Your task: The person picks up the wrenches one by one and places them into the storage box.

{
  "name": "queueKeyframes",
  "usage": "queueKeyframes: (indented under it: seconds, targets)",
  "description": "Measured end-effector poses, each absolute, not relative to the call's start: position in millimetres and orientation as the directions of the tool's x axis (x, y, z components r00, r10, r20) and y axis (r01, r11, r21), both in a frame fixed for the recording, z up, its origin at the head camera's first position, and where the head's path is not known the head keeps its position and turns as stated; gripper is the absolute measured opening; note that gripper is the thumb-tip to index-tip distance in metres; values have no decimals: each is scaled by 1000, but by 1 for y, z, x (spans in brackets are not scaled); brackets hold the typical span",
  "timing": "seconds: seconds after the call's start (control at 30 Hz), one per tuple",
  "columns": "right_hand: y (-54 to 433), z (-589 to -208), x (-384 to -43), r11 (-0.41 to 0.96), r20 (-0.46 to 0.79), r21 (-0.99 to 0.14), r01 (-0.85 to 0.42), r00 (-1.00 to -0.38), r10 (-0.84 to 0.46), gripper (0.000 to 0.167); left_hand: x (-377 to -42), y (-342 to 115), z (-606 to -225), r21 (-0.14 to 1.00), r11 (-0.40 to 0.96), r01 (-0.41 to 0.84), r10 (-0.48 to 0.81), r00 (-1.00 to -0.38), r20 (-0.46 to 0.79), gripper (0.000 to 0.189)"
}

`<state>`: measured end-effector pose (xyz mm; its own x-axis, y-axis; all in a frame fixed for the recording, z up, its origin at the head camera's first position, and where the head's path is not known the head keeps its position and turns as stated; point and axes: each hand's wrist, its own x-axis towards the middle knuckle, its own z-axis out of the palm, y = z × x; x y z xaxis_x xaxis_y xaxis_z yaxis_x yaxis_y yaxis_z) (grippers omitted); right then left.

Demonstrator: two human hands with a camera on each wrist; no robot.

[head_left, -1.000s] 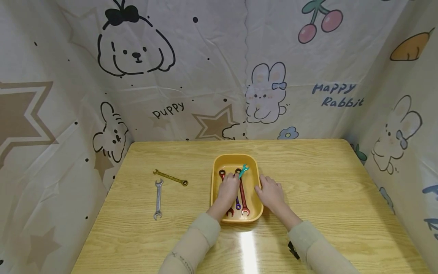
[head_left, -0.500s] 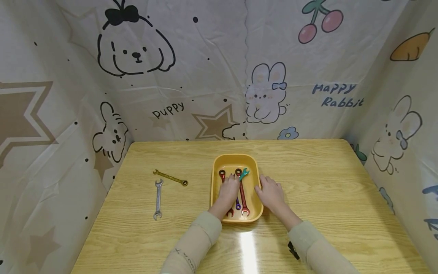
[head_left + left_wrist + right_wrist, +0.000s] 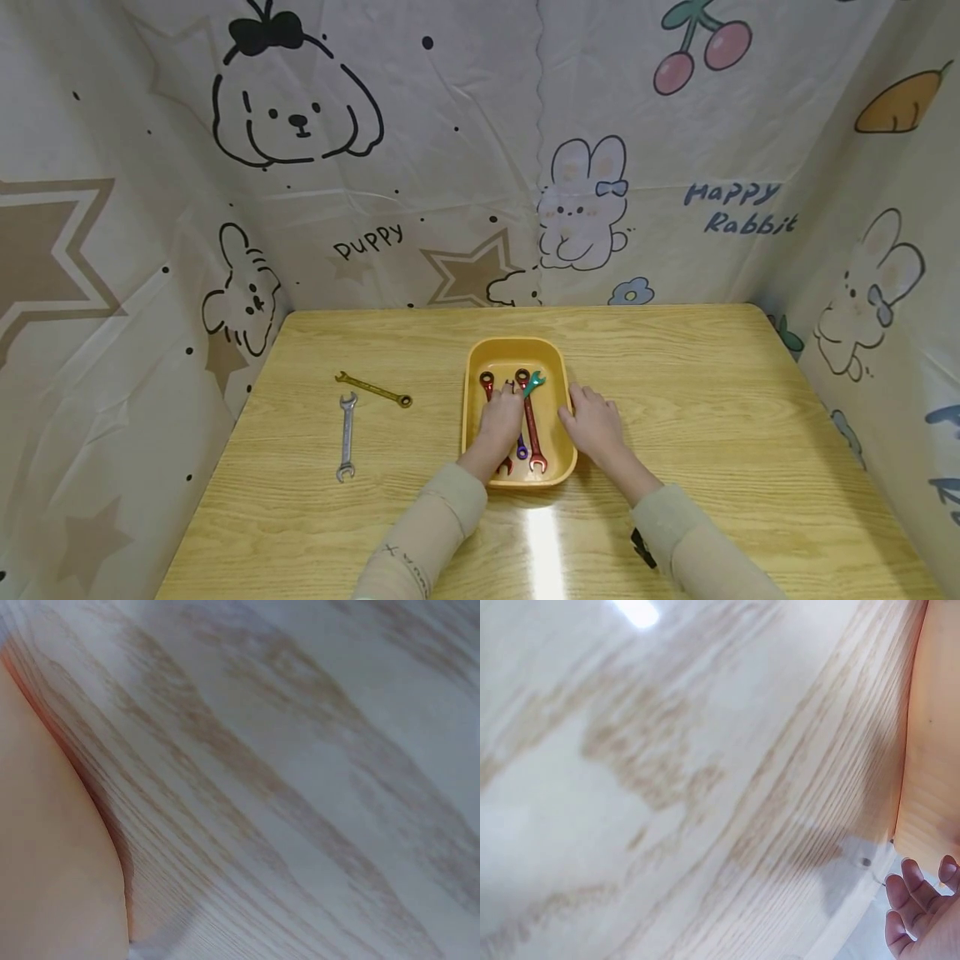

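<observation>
From my remote station I read the following positions. The left grip (image 3: 500, 421) (a bare hand, as is the other) is inside the yellow tray (image 3: 557, 446), back of the hand upward, fingers bent down among the tools. The teal wrench (image 3: 532, 387) extends from beneath its fingertips toward the far right corner of the tray, its forked end just beside the ring end of the right red wrench (image 3: 532, 425). I cannot tell whether the left grip pinches the teal wrench or only rests on it; the hand hides the contact.

The right grip (image 3: 595, 425) is at the right rim of the tray. Its thumb lies at the rim; its fingers are relaxed, slightly bent and a little apart, outside the wall. In my right wrist view, 4 fingertips show in the lower right corner, near the tray.

Tray contents: I count at least 4 wrenches. Besides the 2 named above, the left red wrench (image 3: 487, 383) lies partly hidden under the left grip, and the purple wrench (image 3: 521, 440) shows its ring end between the 2 red ones.

On the wood-grain surface (image 3: 675, 375), left of the tray and well apart from it, I register 2 more: the gold wrench (image 3: 378, 390), lying slantwise, and the silver wrench (image 3: 347, 437), pointing roughly toward the person. Behind stands a pale printed backdrop (image 3: 450, 167).
</observation>
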<state>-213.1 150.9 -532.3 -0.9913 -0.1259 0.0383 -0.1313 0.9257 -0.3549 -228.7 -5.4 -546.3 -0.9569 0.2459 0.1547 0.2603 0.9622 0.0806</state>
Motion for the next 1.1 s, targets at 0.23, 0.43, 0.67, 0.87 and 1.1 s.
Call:
queueKeyframes:
  seconds: [0.23, 0.43, 0.67, 0.87, 1.1]
  targets:
    - [151, -533, -213, 927, 53, -350, -135, -991, -124, 37, -229, -5, -545, 36, 969, 243, 237, -963, 126, 19]
    - [152, -533, -213, 926, 49, -355, -130, -992, -120, 40, -229, -5, -543, 52, 974, 221, 215, -972, 99, 19]
    - [152, -533, -214, 924, 47, -361, -125, -992, -115, 37, -230, -5, -543, 75, 974, 216, 210, -975, 78, 19]
    - [152, -533, -214, 927, 48, -353, -126, -992, -117, 34, -231, -8, -542, 135, 970, 200, 192, -979, 67, 15]
    - [151, -533, -214, 926, 50, -356, -125, -992, -115, 33, -232, -11, -537, 190, 962, 199, 194, -980, 43, 12]
